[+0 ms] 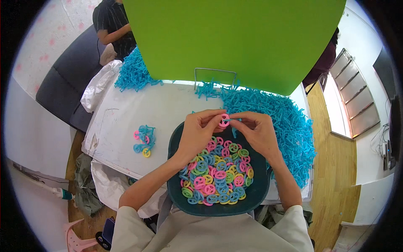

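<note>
**Pink ring pinched right over the bowl**

Watching this feed remotely: left hand (197, 132) and right hand (257, 131) meet fingertip to fingertip, both closed on one pink ring (224, 120) with a blue stick (235, 131) hanging below it. I'd guess they work above the dark teal bowl (175, 185) so drops land among the loose rings (218, 176). Small finished cluster (144, 140) sits apart on the table (168, 109), blue sticks heaped at right (285, 126).

Green board (235, 38) hides the far table — another person's (111, 25) head cropped.
</note>
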### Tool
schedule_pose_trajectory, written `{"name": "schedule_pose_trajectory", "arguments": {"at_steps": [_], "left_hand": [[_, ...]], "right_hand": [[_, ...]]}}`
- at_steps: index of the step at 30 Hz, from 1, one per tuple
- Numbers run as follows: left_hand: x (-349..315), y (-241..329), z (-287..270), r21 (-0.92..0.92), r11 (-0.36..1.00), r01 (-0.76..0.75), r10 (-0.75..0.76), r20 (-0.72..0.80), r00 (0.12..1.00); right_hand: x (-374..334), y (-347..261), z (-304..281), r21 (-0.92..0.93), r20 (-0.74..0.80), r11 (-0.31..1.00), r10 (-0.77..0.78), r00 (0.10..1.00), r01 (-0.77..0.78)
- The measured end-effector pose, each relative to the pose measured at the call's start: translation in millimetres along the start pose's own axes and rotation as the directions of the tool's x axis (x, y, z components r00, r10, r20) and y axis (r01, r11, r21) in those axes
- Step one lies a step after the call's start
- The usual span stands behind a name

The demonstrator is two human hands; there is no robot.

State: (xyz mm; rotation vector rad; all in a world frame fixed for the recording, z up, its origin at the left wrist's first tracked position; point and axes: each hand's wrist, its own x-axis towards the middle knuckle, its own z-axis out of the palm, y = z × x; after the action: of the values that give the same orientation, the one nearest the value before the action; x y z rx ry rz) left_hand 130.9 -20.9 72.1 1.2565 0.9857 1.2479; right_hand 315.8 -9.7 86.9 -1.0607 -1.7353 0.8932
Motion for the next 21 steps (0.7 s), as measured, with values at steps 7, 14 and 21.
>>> {"name": "schedule_pose_trajectory", "arguments": {"at_steps": [7,14,21], "left_hand": [[2,1,0,0.012,0.998,-0.066,0.065,0.016,0.998],[10,4,-5,-0.207,0.954,0.215,-0.194,0.120,0.974],[5,-19,1,0.608,0.788,-0.102,-0.102,0.291,0.951]], "right_hand": [[3,6,-3,0.053,0.091,0.999,0.005,0.996,-0.010],[0,-8,-16,0.258,0.250,0.966,-0.037,0.967,-0.030],[7,2,-19,0.096,0.107,0.987,-0.142,0.984,0.132]]}}
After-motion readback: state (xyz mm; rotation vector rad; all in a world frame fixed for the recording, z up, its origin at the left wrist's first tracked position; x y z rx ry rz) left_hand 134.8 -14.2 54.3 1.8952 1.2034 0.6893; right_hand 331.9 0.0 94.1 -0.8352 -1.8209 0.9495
